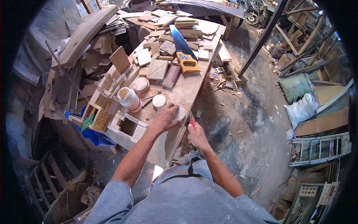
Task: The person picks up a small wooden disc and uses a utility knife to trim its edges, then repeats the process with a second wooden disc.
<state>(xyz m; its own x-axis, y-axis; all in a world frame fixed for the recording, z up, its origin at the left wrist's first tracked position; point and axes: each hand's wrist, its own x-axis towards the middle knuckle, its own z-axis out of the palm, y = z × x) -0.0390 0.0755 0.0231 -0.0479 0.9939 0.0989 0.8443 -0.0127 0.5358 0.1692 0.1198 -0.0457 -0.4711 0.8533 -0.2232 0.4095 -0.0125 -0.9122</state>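
At the near edge of the workbench (pixel 190 94), my left hand (pixel 166 118) has its fingers closed on a pale round wooden disc (pixel 180 114). My right hand (pixel 198 136), just beyond the bench edge, is wrapped round a slim red-handled tool (pixel 192 122). Its thin tip points up beside the disc; its exact kind is too small to make out. Another round wooden piece (pixel 159 100) lies just past my left hand. A white jar (pixel 129 100) with a red-marked label stands to the left, and a hammer-like tool (pixel 151 98) lies between jar and round piece.
A handsaw (pixel 182 52) with a yellow-brown handle rests on piled wood offcuts (pixel 167 46). A small wooden frame (pixel 128 125) sits on the bench's left side. Wood scraps (pixel 227 84) litter the floor on the right, near a dark slanted post (pixel 263 41).
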